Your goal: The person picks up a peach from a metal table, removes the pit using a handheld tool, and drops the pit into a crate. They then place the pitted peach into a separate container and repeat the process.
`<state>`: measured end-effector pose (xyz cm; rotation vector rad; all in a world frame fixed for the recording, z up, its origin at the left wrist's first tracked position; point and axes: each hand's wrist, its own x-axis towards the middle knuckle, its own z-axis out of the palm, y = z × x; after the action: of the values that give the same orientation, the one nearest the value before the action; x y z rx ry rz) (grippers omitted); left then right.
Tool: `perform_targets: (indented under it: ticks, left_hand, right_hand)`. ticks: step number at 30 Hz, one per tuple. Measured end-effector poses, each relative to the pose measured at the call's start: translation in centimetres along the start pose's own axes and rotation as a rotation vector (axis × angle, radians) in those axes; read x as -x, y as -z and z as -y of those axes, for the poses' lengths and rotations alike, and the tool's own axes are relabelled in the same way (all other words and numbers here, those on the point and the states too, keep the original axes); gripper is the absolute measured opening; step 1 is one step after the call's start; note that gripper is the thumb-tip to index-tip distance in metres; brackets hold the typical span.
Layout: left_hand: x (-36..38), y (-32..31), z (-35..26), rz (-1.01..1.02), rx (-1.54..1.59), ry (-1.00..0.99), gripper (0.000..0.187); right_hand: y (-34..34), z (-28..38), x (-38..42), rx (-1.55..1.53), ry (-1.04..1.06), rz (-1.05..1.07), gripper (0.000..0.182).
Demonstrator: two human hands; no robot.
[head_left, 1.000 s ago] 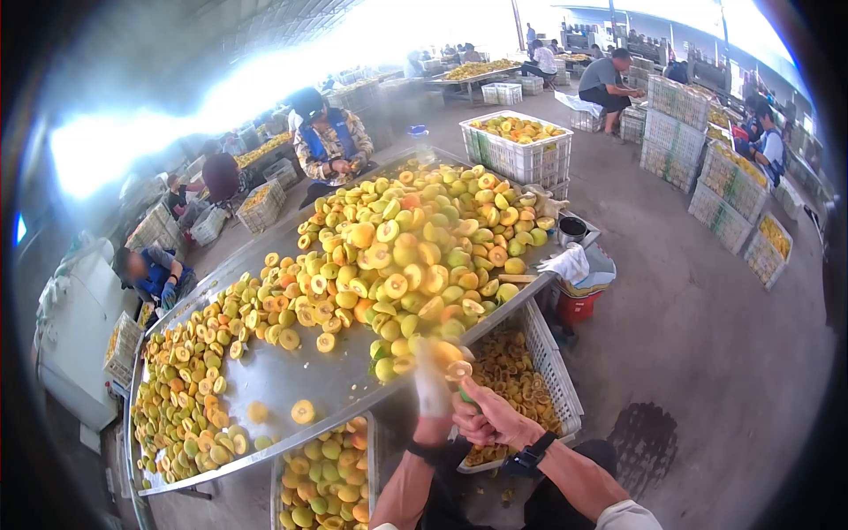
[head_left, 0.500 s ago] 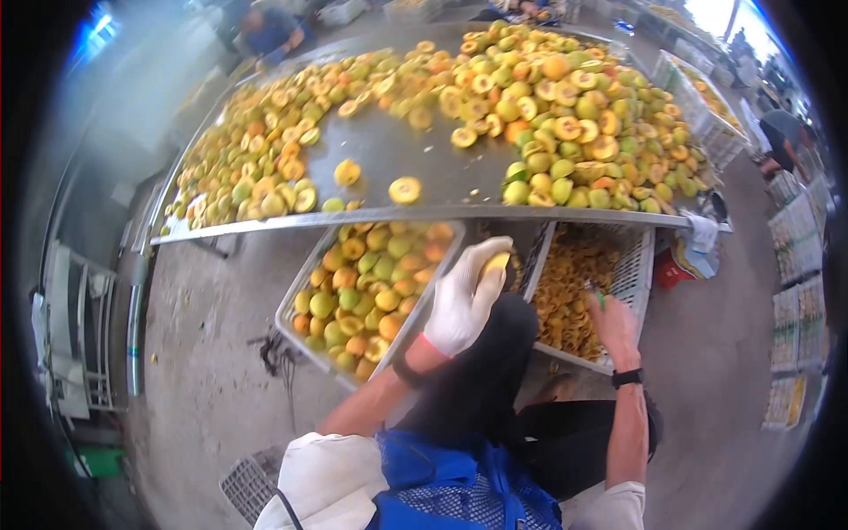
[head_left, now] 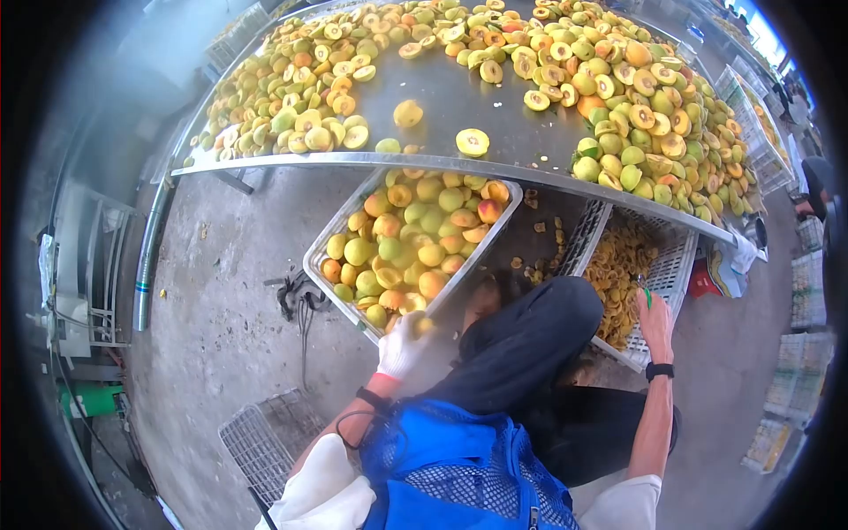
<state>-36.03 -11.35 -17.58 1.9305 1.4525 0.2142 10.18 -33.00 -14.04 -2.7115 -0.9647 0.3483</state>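
My left hand [head_left: 403,352], in a white glove, is at the near corner of a white crate [head_left: 311,256] filled with yellow and orange peaches [head_left: 406,231]. Its fingers are closed round a peach half [head_left: 424,325], slightly blurred. My bare right hand [head_left: 654,325] grips a small tool with a green handle [head_left: 647,299], its metal end mostly lost against the background. That hand hovers over a second white crate [head_left: 678,265] holding brownish-yellow fruit scraps [head_left: 620,276].
Ahead stands a metal table [head_left: 424,97] heaped with halved peaches [head_left: 649,97]; one half [head_left: 473,142] lies near its front edge. A grey plastic crate [head_left: 265,437] sits at my left side, black cords [head_left: 303,305] on the floor. Stacked crates [head_left: 799,380] line the right.
My left hand has come down and toward me with the peach half, from between the crates to the near corner of the peach crate. The view has tilted downward.
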Motion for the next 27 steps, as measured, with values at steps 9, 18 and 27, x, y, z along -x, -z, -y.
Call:
perform_targets:
  ticks: [9,18,27]
  left_hand:
    - [-2.1,0.0,3.4,-0.136,0.009,-0.142,0.048]
    - [-6.4,5.2,5.1,-0.298,-0.126,0.003,0.051]
    - [-10.4,9.1,7.7,-0.451,-0.293,0.084,0.053]
  right_hand:
    - [0.9,-3.1,-0.3,-0.027,0.105,-0.161,0.051]
    - [6.2,-6.0,-0.8,-0.059,0.061,-0.187,0.056]
    - [2.4,-13.0,-0.2,-0.135,-0.049,-0.180,0.056]
